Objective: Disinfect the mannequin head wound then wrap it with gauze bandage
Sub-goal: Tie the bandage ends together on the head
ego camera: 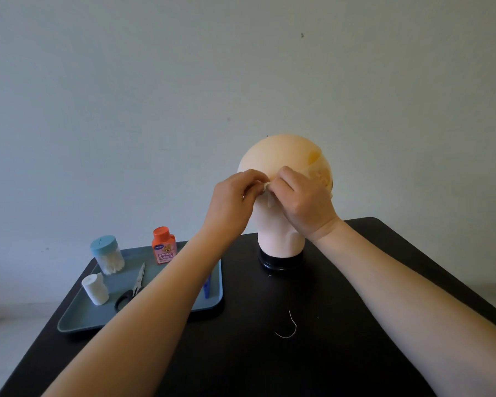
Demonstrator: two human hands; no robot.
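Gauze bandage wraps the upright, yellow-stained mannequin head.

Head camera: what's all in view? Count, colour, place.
table: 1, black, foreground
mannequin head: 1, peach, table centre
gauze bandage: 1, whitish, round head, ends pinched
tray: 1, grey-blue, table left
swab jar: 1, blue lid, tray back
disinfectant bottle: 1, orange, tray back
gauze roll: 1, white, tray left
scissors: 1, black handles, tray middle
blue item: 1, tray right, half hidden
thread: 1, white, table front
left hand: pinches bandage
right hand: pinches bandage
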